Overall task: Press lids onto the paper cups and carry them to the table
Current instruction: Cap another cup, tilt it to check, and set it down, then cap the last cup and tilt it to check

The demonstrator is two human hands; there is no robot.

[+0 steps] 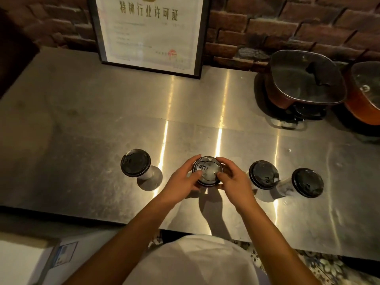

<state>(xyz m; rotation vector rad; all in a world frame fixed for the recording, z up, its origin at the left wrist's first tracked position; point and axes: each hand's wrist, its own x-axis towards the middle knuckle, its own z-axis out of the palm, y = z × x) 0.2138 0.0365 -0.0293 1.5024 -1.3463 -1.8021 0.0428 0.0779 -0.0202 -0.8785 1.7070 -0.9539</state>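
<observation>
My left hand [181, 179] and right hand [232, 179] clasp the lid [207, 170] on the middle cup [205, 185], near the counter [102, 124] edge. I judge the paper wall light and crushable, so I'd press on the stiff rim and lift low.

Both hands [183, 177] [234, 179] extended forward, fingers curled inward, thumbs pressing down

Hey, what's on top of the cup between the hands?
A black lid sits on the cup, with the left hand and right hand gripping its rim. The lid and hands hide the cup itself and anything inside it.
</observation>
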